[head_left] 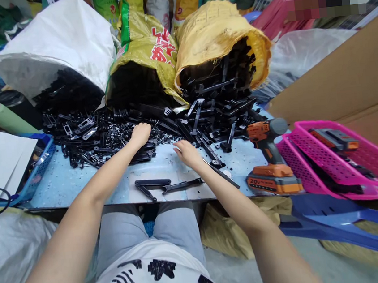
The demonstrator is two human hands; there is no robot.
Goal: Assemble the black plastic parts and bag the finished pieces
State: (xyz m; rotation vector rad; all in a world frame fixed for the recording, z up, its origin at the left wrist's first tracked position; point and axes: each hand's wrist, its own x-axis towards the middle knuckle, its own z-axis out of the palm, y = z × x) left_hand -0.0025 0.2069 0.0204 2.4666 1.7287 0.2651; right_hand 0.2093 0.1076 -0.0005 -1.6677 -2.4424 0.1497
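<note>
Black parts (133, 125) heaped across upper centre of frame, spilling from three sacks: white sack (60, 42) upper left, green-yellow sack (145, 47) centre, yellow sack (215, 35) right of centre. Flat bars, brackets, small clips, all mixed and interlocked.

Left hand (140, 134) centre frame, knuckles up, fingers buried in near edge of heap. Closed on a part or merely raking: cannot tell, fingertips hidden.

Right hand (186, 153) just right of centre, palm down on table (61, 182), fingers spread flat beside loose bars at heap's edge. Open, nothing clasped.

Assembled piece (166, 185) lower centre, near table edge, apart from both hands: two short arms and one long arm, seemingly joined at a pivot.

Handling judgement: parts look like moulded plastic or thin metal, light, stiff, not fragile. Smooth finish, probably a bit slick. Tangling likely; lifting one bar could drag neighbours. Best taken mid-length by pinch across the flat faces, pulled out lengthwise rather than up. Jointed piece apt to swing; hold near pivot.

Drill (268, 160) right of centre, standing on its battery. Pink baskets (333, 162) far right. Blue basket (39, 166) at left edge.
</note>
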